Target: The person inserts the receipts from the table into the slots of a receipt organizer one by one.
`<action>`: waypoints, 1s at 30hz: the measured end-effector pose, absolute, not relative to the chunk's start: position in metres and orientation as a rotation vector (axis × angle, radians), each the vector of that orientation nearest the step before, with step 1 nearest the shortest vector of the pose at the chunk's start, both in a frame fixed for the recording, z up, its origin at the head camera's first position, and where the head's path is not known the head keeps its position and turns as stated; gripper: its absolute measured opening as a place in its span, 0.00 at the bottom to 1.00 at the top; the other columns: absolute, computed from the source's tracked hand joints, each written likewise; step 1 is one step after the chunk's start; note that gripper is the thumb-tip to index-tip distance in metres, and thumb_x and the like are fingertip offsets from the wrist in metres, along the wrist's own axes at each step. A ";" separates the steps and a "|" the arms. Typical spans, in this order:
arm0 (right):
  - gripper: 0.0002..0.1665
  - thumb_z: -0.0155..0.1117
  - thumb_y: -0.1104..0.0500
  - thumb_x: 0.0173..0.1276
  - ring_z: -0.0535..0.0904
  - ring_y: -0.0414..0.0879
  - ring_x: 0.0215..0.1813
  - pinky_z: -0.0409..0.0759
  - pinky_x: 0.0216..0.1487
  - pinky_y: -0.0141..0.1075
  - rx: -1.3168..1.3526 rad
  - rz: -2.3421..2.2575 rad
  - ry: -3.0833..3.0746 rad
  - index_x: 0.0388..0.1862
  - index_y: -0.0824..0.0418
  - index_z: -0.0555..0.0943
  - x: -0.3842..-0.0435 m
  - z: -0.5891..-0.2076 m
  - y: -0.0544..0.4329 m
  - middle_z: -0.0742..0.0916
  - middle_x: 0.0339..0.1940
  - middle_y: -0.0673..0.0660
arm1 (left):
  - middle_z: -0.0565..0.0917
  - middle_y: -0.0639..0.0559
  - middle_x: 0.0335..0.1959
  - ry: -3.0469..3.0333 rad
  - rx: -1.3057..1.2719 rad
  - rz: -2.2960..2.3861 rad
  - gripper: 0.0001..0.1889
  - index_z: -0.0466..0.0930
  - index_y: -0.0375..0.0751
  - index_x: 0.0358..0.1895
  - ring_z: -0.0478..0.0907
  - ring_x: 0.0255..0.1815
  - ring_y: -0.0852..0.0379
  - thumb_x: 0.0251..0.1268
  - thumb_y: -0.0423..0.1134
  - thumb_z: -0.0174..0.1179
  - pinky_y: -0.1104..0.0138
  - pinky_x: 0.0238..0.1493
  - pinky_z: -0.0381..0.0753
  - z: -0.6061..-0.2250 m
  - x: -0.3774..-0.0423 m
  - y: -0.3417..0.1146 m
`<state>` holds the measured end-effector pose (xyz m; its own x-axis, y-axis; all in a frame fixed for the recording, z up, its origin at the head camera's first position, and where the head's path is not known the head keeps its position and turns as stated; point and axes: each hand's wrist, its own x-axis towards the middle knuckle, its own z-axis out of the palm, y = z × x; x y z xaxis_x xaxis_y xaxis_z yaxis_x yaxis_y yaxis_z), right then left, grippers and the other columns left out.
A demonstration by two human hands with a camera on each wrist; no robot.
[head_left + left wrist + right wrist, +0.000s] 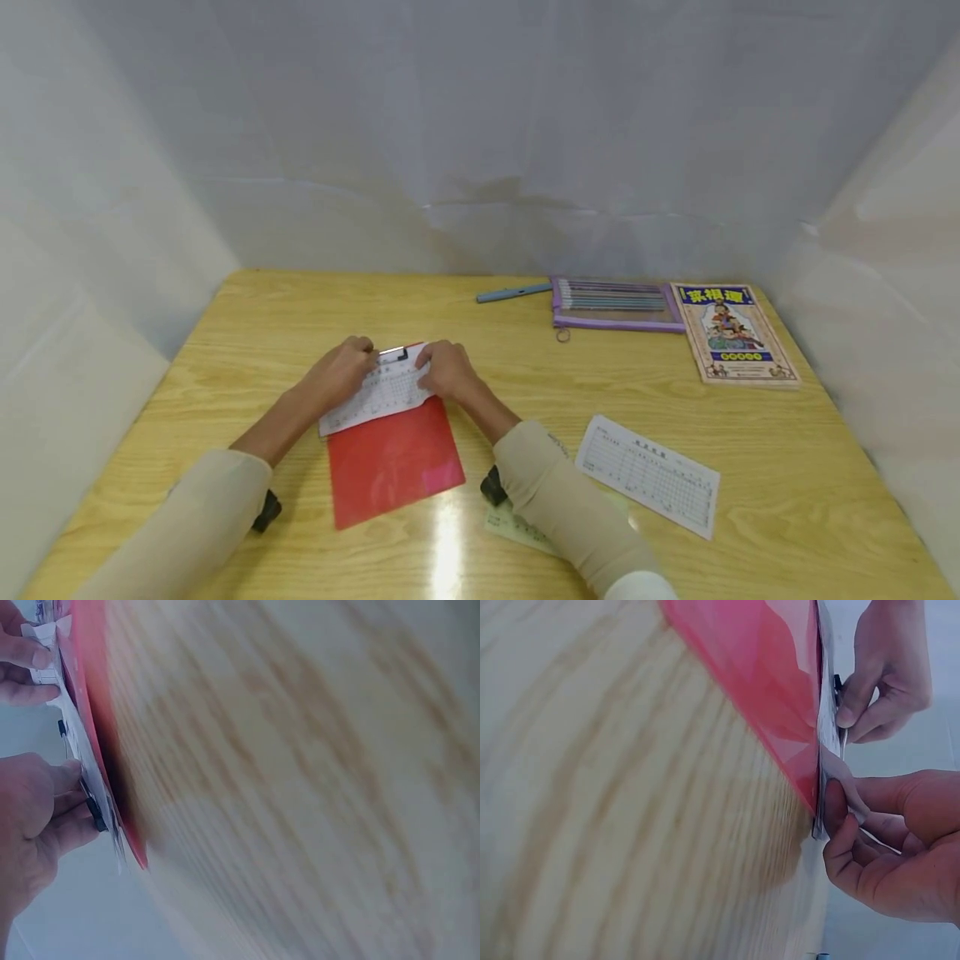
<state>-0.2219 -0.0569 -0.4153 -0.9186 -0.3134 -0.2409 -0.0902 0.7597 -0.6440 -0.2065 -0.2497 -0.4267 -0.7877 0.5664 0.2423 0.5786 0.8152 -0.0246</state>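
Note:
A red clipboard (397, 467) lies tilted on the table with a white printed form (382, 396) across its top part. My left hand (345, 371) is at the top edge, thumb and fingers pinching the metal clip (392, 354) with black ends. Beside it on the right, my right hand (448, 371) pinches the form's upper right part. In the right wrist view, the paper bends up between the thumb and fingers of the right hand (900, 847). The left wrist view has the left fingers (75, 829) close around a black clip end.
A second white form (648, 475) lies to the right, and a green slip (517, 529) is partly hidden under my right forearm. Toward the back are a blue pen (513, 292), a purple-edged pencil pouch (618, 304) and a book (735, 333). Curtains surround the table (285, 308).

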 end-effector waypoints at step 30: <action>0.15 0.70 0.62 0.57 0.77 0.46 0.48 0.79 0.46 0.33 -0.298 -0.835 2.744 0.45 0.59 0.83 -0.230 -0.419 -0.061 0.85 0.48 0.54 | 0.80 0.36 0.36 -2.792 -0.834 -0.058 0.06 0.83 0.27 0.37 0.78 0.37 0.44 0.59 0.27 0.60 0.60 0.38 0.84 -0.427 -0.205 -0.248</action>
<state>-0.2304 -0.0608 -0.4189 -0.9460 -0.2671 -0.1840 -0.1194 0.8142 -0.5681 -0.2048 -0.2481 -0.4270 -0.8127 0.5368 0.2269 0.5457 0.8376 -0.0270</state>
